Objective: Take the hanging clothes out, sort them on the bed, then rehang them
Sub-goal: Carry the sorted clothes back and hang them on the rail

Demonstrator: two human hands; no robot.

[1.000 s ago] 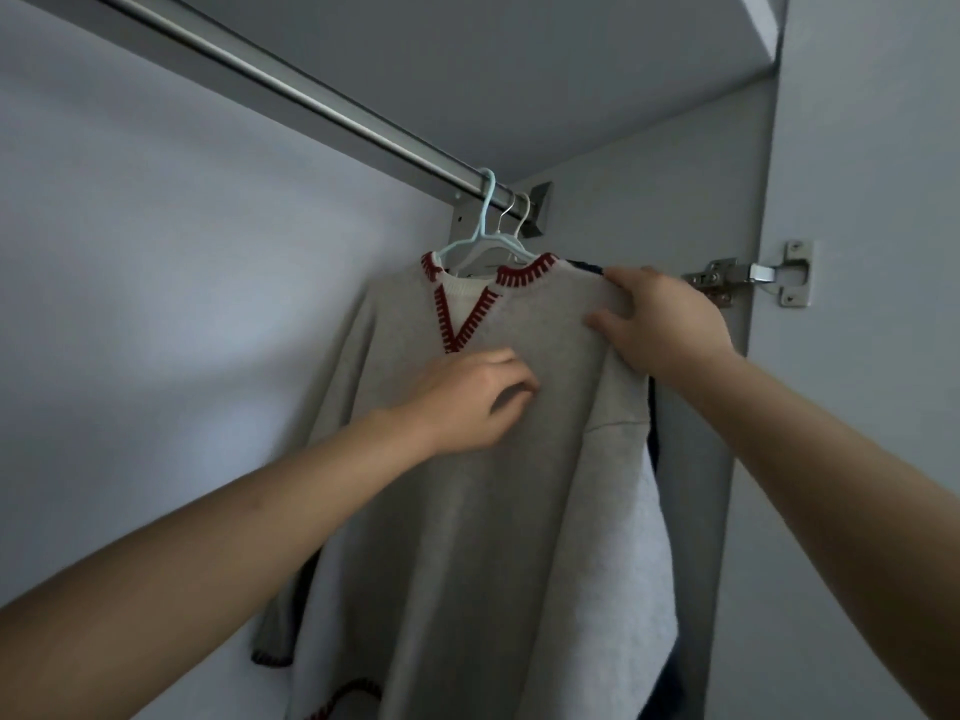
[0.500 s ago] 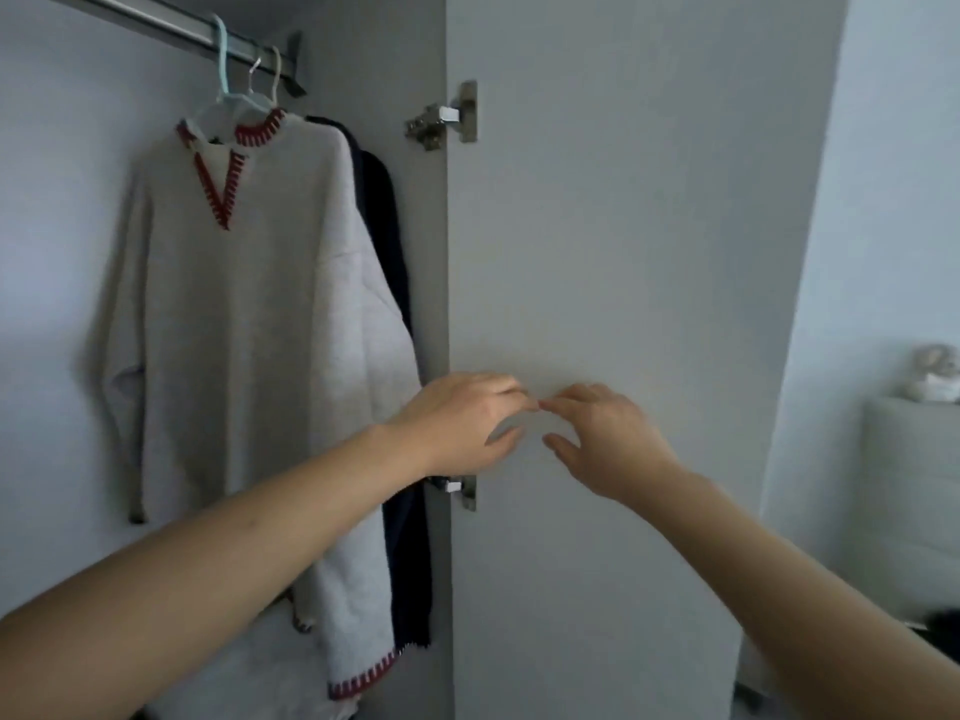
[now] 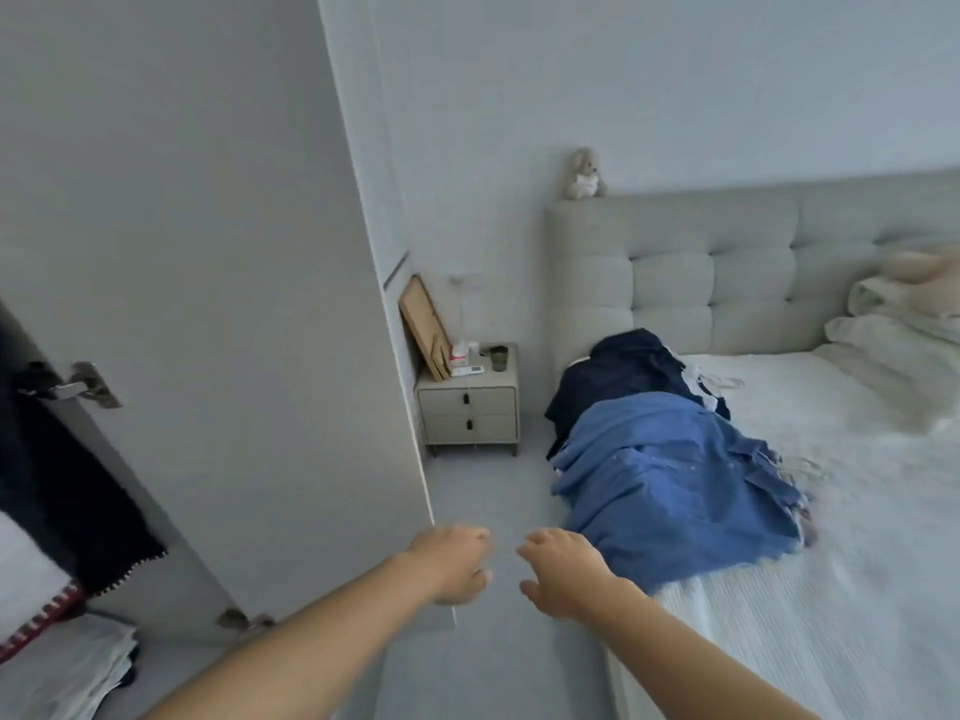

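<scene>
View swung from wardrobe to bed [image 3: 857,511], left hand [image 3: 451,563] and right hand [image 3: 563,574] loose, empty, blue shirt [image 3: 670,475] near.

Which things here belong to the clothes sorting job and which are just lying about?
Job: blue shirt, navy garment, bed, wardrobe door, left hand, right hand.
Lying about: nightstand, teddy bear, board, bedding.
</scene>
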